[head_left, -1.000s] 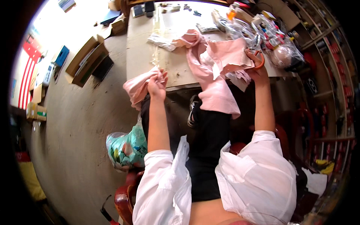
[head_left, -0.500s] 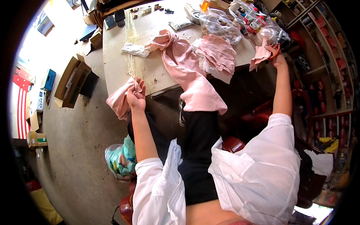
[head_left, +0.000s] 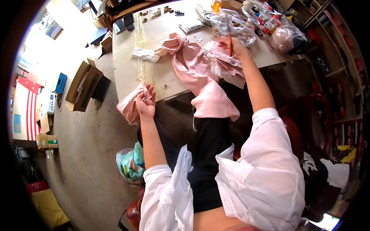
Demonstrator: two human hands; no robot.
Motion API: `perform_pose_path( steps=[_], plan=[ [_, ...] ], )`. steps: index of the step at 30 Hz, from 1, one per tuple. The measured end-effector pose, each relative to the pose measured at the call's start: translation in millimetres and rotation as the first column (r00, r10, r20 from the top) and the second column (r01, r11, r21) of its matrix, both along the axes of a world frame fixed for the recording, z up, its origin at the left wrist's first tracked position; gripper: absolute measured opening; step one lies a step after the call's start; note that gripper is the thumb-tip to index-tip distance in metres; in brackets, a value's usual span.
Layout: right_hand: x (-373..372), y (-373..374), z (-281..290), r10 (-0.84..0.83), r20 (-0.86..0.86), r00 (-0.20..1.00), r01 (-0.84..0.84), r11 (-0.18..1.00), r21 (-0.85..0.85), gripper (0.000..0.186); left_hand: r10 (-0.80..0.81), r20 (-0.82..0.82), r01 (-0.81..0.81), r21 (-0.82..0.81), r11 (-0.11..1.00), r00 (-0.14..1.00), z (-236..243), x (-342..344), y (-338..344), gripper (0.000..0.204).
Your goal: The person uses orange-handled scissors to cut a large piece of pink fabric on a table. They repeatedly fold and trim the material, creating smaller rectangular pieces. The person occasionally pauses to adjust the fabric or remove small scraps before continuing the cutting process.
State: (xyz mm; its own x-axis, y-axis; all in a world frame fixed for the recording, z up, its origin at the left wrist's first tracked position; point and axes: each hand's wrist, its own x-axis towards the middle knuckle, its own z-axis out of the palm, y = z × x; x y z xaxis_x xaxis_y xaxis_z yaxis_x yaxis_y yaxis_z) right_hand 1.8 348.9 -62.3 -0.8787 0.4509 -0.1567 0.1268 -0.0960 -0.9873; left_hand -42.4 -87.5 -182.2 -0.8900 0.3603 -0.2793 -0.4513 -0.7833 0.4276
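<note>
My left hand is closed on a bunched pink cloth at the table's near left edge, its fingers curled upward. My right hand is over a pile of pink cloth pieces, holding scissors with red-orange handles. The blades and the exact grip are hidden. Under the pile lies white plastic. Between my hands a long pink cloth stretches across the table, and its near end drapes over the edge onto my leg.
On the table lie a white packet, clear plastic bags, bottles and a dark phone-like object. Cardboard boxes and a teal-patterned bag stand on the left. Shelves line the right.
My right hand has swung left from the table's right side to the pink pile, bringing the scissors. The pink piece beside it now merges with the pile. My left hand keeps its cloth.
</note>
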Motion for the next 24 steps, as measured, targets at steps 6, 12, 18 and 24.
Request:
perform_pose_path(
  steps=[6, 12, 18, 24],
  plan=[
    [38.9, -42.3, 6.3, 0.06, -0.141, 0.988, -0.051, 0.997, 0.062, 0.017, 0.041, -0.054, -0.046, -0.091, 0.995, 0.998, -8.0, 2.3, 4.4, 0.039],
    [31.0, -192.1, -16.9, 0.364, 0.14, 0.921, -0.361, 0.931, -0.047, 0.03, 0.026, -0.02, -0.028, -0.096, 0.995, 0.999, 4.1, 19.8, 16.2, 0.02],
    [-18.8, -296.7, -33.2, 0.516, 0.266, 0.814, -0.53, 0.848, -0.024, 0.049, -0.084, -0.083, 0.096, 0.151, 0.984, 0.993, 4.9, 44.6, 14.6, 0.02],
    [-10.2, -364.8, -28.4, 0.248, 0.289, 0.925, -0.38, 0.652, 0.656, 0.05, 0.169, -0.095, -0.165, 0.05, 0.985, 0.981, -2.4, 59.2, -7.8, 0.025]
  ],
)
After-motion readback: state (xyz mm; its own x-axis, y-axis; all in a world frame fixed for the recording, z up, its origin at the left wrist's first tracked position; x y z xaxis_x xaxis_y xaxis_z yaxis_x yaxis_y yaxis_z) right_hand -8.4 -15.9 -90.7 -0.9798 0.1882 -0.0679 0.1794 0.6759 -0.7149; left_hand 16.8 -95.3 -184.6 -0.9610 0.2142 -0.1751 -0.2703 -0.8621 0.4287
